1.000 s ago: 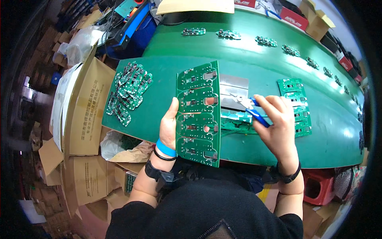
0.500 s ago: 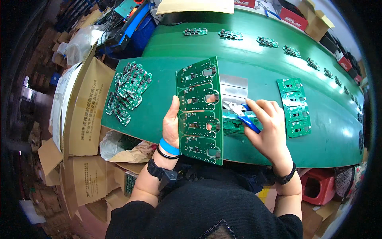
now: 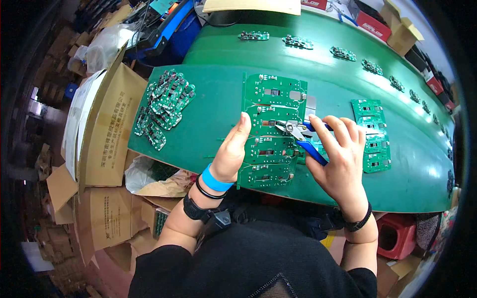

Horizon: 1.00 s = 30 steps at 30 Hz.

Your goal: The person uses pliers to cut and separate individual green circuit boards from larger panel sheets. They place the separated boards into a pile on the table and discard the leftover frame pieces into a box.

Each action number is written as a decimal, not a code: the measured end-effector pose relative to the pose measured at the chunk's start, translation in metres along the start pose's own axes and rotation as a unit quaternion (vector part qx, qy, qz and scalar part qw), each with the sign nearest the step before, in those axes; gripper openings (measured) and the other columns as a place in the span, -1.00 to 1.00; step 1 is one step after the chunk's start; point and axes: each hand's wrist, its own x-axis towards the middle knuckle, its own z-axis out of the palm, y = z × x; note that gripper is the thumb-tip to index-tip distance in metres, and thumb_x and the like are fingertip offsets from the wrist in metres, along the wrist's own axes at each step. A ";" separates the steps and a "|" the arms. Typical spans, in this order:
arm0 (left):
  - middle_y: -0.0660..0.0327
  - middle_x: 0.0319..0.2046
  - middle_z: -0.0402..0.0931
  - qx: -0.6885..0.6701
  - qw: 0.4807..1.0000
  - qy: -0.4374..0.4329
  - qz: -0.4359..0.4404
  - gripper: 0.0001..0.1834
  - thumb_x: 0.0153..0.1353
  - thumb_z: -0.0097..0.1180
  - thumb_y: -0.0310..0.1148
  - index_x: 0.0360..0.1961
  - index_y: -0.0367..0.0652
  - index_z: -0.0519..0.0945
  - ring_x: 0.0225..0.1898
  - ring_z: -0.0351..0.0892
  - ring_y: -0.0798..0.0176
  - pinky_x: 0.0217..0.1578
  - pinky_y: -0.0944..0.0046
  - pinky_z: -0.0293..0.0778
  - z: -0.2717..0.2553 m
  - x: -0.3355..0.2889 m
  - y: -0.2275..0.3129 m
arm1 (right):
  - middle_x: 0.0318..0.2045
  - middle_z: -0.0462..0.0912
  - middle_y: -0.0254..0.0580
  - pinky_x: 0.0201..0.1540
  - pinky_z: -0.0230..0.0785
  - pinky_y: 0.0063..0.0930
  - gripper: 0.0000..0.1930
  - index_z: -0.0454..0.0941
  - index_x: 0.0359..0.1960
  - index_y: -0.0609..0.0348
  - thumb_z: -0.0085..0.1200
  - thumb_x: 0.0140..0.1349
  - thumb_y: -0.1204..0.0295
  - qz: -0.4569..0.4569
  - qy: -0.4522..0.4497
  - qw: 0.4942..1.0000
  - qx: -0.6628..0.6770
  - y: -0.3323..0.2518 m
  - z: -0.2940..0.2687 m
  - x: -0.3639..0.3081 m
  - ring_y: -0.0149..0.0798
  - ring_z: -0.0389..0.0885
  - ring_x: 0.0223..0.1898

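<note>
My left hand (image 3: 234, 149) grips the left edge of a green circuit board panel (image 3: 266, 130), held up over the bench. Several joined boards with small parts and cut-outs make up the panel. Blue-handled cutters (image 3: 311, 150) are in my right hand (image 3: 343, 154), fingers and thumb around the two handles. Their metal jaws lie over the panel's middle right part; whether they touch it I cannot tell. Behind the panel, a grey metal plate (image 3: 311, 103) is mostly hidden. Another green panel (image 3: 378, 163) lies flat just beyond my right hand.
A heap of separated boards (image 3: 166, 102) lies at the bench's left. Single boards (image 3: 343, 53) stand spaced in a row along the far green surface (image 3: 223, 54). An open cardboard box (image 3: 107, 144) is at the left, a red stool (image 3: 397, 236) below the bench's right side.
The panel has turned from a steep tilt to face me more squarely and moved right with my left hand. The cutters' jaws have come over it.
</note>
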 end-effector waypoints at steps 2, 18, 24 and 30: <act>-0.05 0.11 0.44 0.014 1.000 0.005 0.015 -0.31 0.45 -0.55 0.11 0.29 -0.23 0.23 0.04 0.56 0.01 0.02 0.01 0.57 0.002 0.000 0.001 | -0.09 0.47 -0.16 0.05 0.14 -0.13 -0.31 0.47 0.11 0.04 0.30 -0.22 0.37 0.000 -0.002 1.000 0.002 0.000 -0.001 0.000 -0.08 0.39 -0.02; -0.02 0.08 0.46 0.124 0.990 0.024 0.056 -0.35 0.47 -0.52 0.06 0.28 -0.25 0.23 0.01 0.58 0.08 0.00 0.09 0.58 -0.005 0.003 -0.003 | -0.09 0.46 -0.21 0.00 0.15 -0.16 -0.29 0.46 0.12 0.02 0.31 -0.24 0.37 -0.013 -0.012 1.000 -0.011 0.001 0.001 0.001 -0.12 0.40 -0.05; -0.02 0.08 0.45 0.090 0.995 0.022 0.038 -0.35 0.47 -0.53 0.06 0.28 -0.26 0.23 0.00 0.59 0.08 -0.01 0.09 0.59 0.006 0.001 0.002 | -0.12 0.48 -0.23 -0.01 0.16 -0.17 -0.32 0.49 0.11 0.02 0.31 -0.22 0.36 -0.007 -0.017 1.000 -0.018 0.002 0.002 0.000 -0.13 0.41 -0.08; -0.04 0.09 0.45 0.039 0.999 0.021 0.030 -0.34 0.46 -0.56 0.08 0.29 -0.24 0.21 -0.01 0.59 0.05 -0.03 0.05 0.60 0.007 0.002 0.003 | -0.13 0.49 -0.24 -0.04 0.17 -0.20 -0.33 0.50 0.10 0.01 0.31 -0.21 0.36 -0.021 0.010 0.999 -0.025 0.002 0.004 0.002 -0.15 0.42 -0.10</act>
